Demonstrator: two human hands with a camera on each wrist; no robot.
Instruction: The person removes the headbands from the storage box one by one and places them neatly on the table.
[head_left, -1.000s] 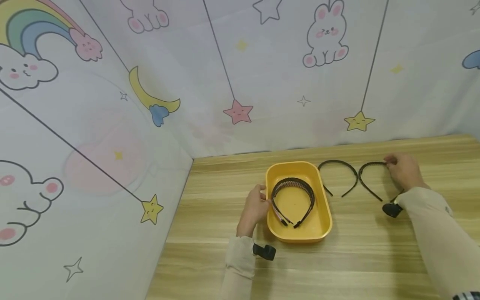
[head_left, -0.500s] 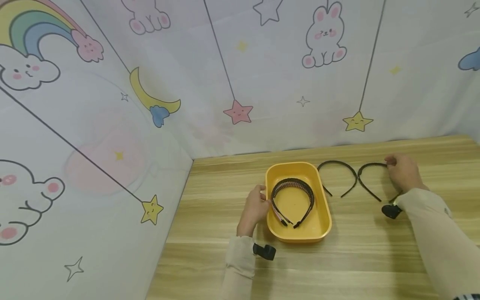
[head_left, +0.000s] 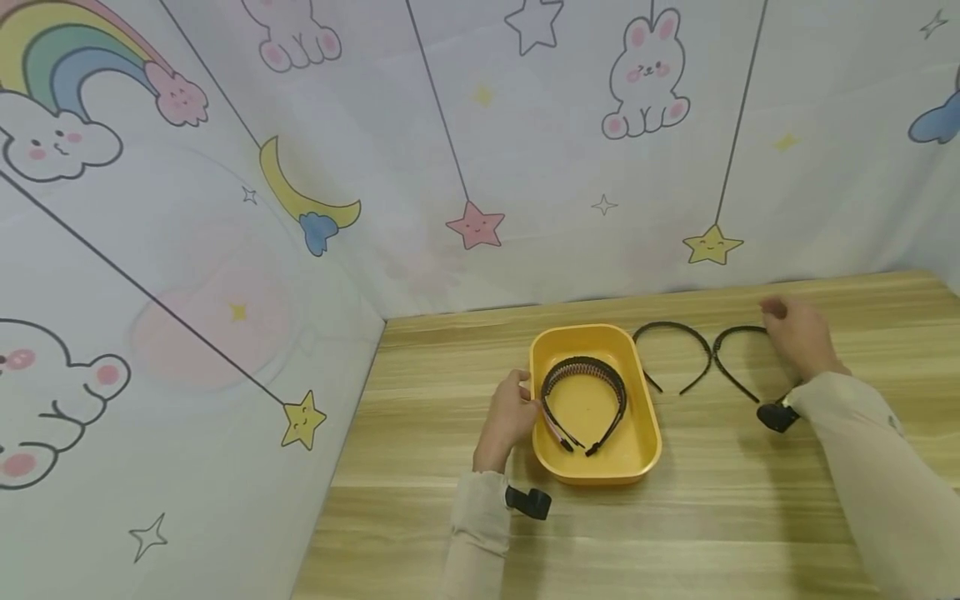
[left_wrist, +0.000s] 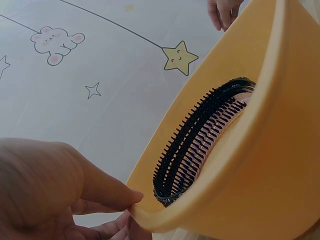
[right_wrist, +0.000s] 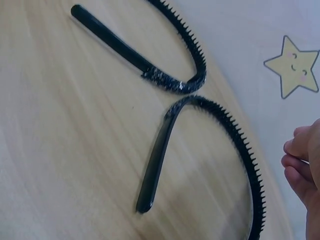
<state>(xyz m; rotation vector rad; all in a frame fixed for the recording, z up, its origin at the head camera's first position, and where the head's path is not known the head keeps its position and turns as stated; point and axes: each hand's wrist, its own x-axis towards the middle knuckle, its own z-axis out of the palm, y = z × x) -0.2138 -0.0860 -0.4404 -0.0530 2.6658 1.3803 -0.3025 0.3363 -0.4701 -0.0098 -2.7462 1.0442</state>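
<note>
"Yellow plastic, that tub (head_left: pixel 636 443): what might upset it?"

"The left hand (head_left: pixel 510 421) pinches its rim between thumb and fingers. An uneven pull could tilt it or slide it across the worktop (head_left: pixel 420 500), jumbling the contents."

"Which are?"

"Nested headbands (left_wrist: pixel 200 135), dark and toothed, a pinkish one among them, tips pointing toward the worktop's near edge. They overlap too closely to count."

"And outside?"

"Two more, between the tub and the worktop's far right corner: the left headband (right_wrist: pixel 111 39) just beside the tub, the right headband (right_wrist: pixel 255 185) partly hidden by the right hand (head_left: pixel 806 340) in the head view."

"Does that hand grip anything?"

"Apparently not. Its fingers look loosely bent around nothing, just apart from the right headband."

"Likely trouble?"

"The two curves meet or nearly do; contact cannot be confirmed. Their teeth could snag, so lifting one might drag the other. A clumsy grasp could also shove the right headband toward the far edge."
</note>
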